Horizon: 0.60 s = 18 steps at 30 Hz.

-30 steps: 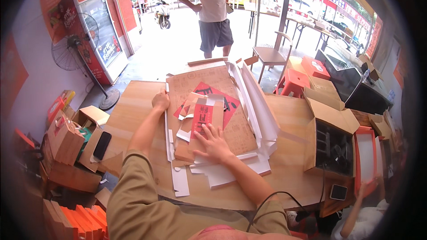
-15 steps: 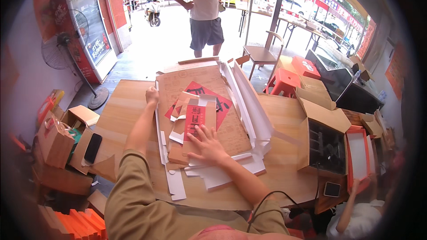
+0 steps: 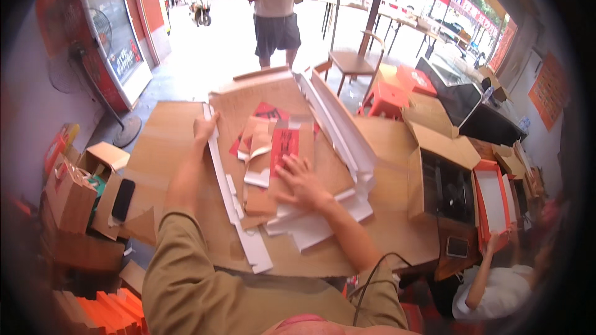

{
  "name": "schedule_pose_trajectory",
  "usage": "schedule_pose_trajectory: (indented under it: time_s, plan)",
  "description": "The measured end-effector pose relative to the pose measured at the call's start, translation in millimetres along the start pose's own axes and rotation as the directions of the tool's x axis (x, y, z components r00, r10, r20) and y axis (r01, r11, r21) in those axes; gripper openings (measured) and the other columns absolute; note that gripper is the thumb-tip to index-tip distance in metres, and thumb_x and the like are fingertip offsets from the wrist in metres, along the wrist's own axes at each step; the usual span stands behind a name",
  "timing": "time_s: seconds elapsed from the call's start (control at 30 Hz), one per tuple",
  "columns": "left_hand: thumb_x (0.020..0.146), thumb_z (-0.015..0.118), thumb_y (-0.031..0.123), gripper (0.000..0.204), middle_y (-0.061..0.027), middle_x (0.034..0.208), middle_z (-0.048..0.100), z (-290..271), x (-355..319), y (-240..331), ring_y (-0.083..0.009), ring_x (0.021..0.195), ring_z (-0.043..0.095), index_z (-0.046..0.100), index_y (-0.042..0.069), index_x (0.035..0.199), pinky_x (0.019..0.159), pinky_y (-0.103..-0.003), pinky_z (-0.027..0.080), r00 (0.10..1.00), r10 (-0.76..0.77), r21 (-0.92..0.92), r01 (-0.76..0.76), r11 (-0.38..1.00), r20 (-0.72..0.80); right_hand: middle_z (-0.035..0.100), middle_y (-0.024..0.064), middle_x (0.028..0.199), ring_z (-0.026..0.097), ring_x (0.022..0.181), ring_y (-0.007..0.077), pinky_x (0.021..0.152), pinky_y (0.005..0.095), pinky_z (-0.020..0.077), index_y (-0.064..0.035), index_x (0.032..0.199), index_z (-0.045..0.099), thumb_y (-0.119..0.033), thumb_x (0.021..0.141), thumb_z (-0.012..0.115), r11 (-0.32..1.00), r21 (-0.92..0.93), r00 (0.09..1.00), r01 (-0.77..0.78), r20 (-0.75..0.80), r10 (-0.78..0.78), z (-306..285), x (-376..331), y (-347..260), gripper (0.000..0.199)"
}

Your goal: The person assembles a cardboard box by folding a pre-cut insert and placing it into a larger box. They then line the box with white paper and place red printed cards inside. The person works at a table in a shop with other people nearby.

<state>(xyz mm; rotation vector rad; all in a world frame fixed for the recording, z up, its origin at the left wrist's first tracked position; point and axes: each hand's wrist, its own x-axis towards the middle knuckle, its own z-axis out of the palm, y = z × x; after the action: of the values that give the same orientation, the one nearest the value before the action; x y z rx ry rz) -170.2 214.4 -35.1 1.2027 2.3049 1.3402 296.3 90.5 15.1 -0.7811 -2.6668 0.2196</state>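
A large flattened brown cardboard sheet (image 3: 261,102) with white folded edges lies on the wooden table (image 3: 161,142). On it rests a smaller flat brown and red carton (image 3: 282,149). My left hand (image 3: 203,129) grips the far left white edge of the big sheet. My right hand (image 3: 299,177) lies flat, fingers spread, on the small carton's near end. Loose white strips (image 3: 248,239) trail from the stack toward me.
An open brown box (image 3: 444,177) stands at the table's right, with orange-rimmed trays (image 3: 493,201) beyond. A seated person (image 3: 496,288) is lower right. Another person (image 3: 273,9) stands past the table. Boxes and a phone (image 3: 123,200) sit left. A drinks fridge (image 3: 115,31) stands far left.
The view has shifted a little; my left hand stays on the sheet's far left edge and my right hand still presses the small carton.
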Motion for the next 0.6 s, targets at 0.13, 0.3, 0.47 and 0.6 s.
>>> schedule_pose_trajectory:
  time_s: [0.13,0.3,0.47,0.6]
  plan:
    - [0.091,0.085,0.047,0.050,-0.0199,0.092,0.082,-0.6,-34.3,15.5,-0.0298,0.085,0.080,0.081,-0.003,0.095,0.078,-0.044,0.060,0.999,0.046,-0.077,-0.045,0.996,0.007,0.042,0.0218,0.166,0.033,0.158,0.0399,0.129,0.0654,0.0230,-0.0088,0.159,0.054,-0.063,0.095,0.070,1.000,0.003,0.999,-0.013,-0.032,0.013,-10.4,-19.0,18.1,0.085]
    - [0.093,0.083,0.034,0.040,-0.0187,0.093,0.082,-15.4,-53.5,7.3,-0.0295,0.084,0.079,0.079,-0.004,0.102,0.078,-0.043,0.060,0.999,0.033,-0.236,-0.026,0.971,0.024,0.044,0.0205,0.163,0.033,0.158,0.0398,0.129,0.0656,0.0229,-0.0109,0.153,0.057,-0.066,0.094,0.070,1.000,0.006,1.000,0.021,0.012,-0.021,-7.8,-22.3,27.8,0.082]
    - [0.093,0.084,0.032,0.038,-0.0214,0.100,0.082,-31.0,-86.2,-2.3,-0.0345,0.090,0.080,0.076,-0.004,0.104,0.083,-0.046,0.060,0.999,0.029,-0.101,-0.033,0.994,-0.039,0.044,0.0192,0.165,0.035,0.157,0.0406,0.131,0.0643,0.0206,-0.0114,0.148,0.058,-0.068,0.090,0.074,0.997,0.073,0.997,-0.027,0.074,0.022,-22.5,-28.1,21.9,0.082]
    - [0.094,0.084,0.030,0.045,-0.0240,0.111,0.079,-38.2,-118.7,-4.8,-0.0385,0.104,0.077,0.068,-0.004,0.119,0.092,-0.047,0.059,0.989,0.076,-0.014,-0.078,0.997,-0.124,0.048,0.0193,0.157,0.038,0.154,0.0411,0.130,0.0622,0.0247,-0.0131,0.148,0.058,-0.062,0.085,0.083,0.987,0.100,0.992,0.124,-0.048,-0.119,-17.7,-42.8,41.2,0.084]
